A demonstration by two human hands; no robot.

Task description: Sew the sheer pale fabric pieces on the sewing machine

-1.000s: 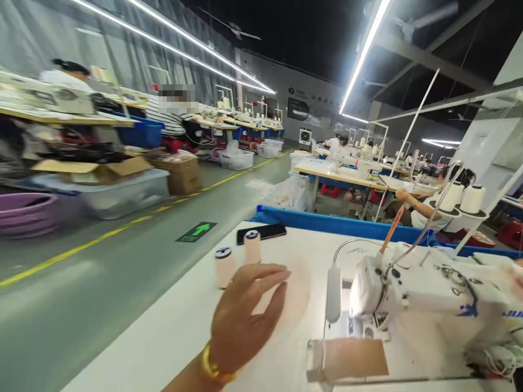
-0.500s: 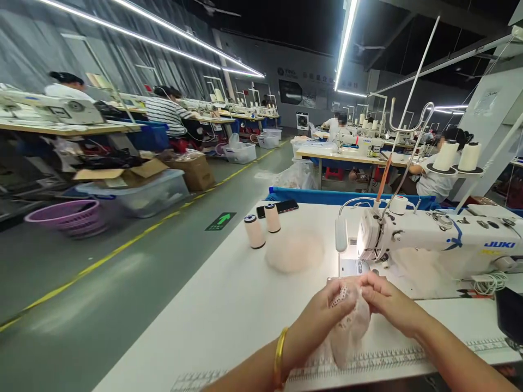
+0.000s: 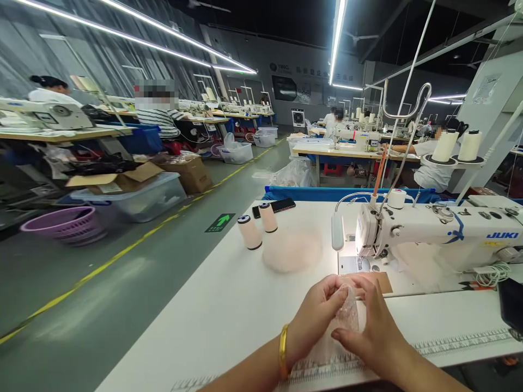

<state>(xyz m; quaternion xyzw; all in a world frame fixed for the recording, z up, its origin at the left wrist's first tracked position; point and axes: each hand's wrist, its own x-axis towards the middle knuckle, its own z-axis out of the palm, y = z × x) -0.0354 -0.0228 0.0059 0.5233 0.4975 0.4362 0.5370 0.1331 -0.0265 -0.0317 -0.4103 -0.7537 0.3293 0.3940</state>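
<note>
My left hand (image 3: 312,310), with a gold bangle at the wrist, is closed on a piece of sheer pale lace fabric (image 3: 347,313) that hangs down over the table's front edge area. Beside it, my right hand (image 3: 378,329) has its thumb spread away from the fingers. Its fingertips are close to the top of the lace; whether they touch it is hard to see. Just behind the hands lies a flat tan piece (image 3: 383,283), partly covered by my fingers. The white sewing machine (image 3: 433,226) stands behind and to the right, its lamp lit over the needle plate (image 3: 353,265).
A round heap of pale sheer fabric (image 3: 292,251) lies left of the machine. Two peach thread cones (image 3: 249,233) and a black phone (image 3: 281,207) stand or lie behind it. A ruler strip (image 3: 457,340) runs along the front of the white table (image 3: 212,321). Co-workers sit at other machines.
My right hand has loosened its pinch on the lace and spread its thumb. The tan piece behind the hands has come into sight. My left hand keeps its hold; the view has shifted slightly.
</note>
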